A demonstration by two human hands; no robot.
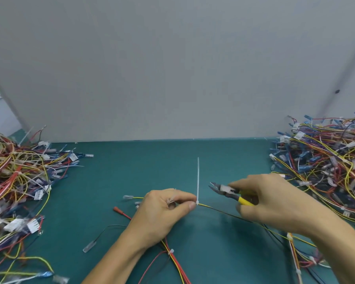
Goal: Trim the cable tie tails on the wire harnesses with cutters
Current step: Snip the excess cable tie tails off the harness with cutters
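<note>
My left hand (164,210) pinches a wire harness (219,211) of yellow, black and red wires just left of a white cable tie (198,181). The tie's long tail stands straight up from the wires. My right hand (271,199) grips yellow-handled cutters (228,191). Their dark jaws point left and are slightly apart, a short way right of the tail and not touching it. The harness runs under my right hand toward the lower right.
A big tangle of coloured harnesses (19,181) lies at the left, another pile (326,160) at the right. The green mat (152,165) between them holds loose connector ends (128,197). A grey wall (172,68) stands right behind the table.
</note>
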